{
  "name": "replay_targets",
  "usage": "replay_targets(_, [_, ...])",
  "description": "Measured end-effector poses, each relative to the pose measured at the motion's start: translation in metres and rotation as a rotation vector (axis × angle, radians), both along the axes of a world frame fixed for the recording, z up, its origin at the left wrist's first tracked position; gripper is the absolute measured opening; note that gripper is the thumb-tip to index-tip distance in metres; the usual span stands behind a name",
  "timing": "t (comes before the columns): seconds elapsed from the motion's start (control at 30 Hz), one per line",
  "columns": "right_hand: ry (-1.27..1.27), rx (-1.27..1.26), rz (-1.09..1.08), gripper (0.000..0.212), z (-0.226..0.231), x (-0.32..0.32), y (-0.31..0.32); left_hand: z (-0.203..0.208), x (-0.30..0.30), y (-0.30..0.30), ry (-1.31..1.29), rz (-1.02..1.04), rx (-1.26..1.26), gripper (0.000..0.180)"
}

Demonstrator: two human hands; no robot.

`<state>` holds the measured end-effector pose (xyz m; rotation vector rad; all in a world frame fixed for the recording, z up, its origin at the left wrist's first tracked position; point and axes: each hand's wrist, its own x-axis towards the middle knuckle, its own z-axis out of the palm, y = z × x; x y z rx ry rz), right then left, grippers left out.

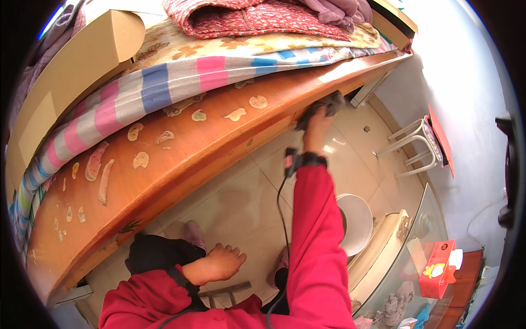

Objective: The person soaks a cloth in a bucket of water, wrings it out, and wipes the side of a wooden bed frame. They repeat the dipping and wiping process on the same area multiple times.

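Note:
With my right arm stretched forward, my right hand (316, 130) is closed on a dark grey cloth (332, 102). The cloth lies against the lower edge of the orange-brown wooden bed board (200, 140), near its far right end. Patches of worn, pale marks dot the board's face. My left hand (220, 263) hovers or rests by my knee, holding nothing, its fingers loosely bent and apart. Whether it touches the leg I cannot tell.
A striped sheet (156, 88) and a red patterned quilt (268, 19) cover the bed. A cardboard piece (76, 82) stands at left. To the right are a white bucket (359, 222), a white-legged chair (416, 142), and a glass table (397, 268) bearing a red tissue box (436, 270).

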<state>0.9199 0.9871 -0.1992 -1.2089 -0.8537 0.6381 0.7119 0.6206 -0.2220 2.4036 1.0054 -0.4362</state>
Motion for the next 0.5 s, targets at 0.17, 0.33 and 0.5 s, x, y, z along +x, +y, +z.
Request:
replay_targets(0.17, [0.413, 0.112, 0.153, 0.054, -0.017, -0.004, 0.0, 0.005, 0.006, -0.003, 0.064, 0.047, 0.01, 0.042])
replay_targets(0.33, [-0.109, 0.104, 0.075, 0.051, -0.018, -0.119, -0.147, -0.009, 0.008, -0.005, 0.086, 0.067, -0.053, 0.036])
replay_targets(0.5, [-0.564, 0.309, 0.242, 0.079, -0.012, -0.151, -0.217, -0.023, 0.011, -0.009, 0.11, -0.009, -0.026, 0.029])
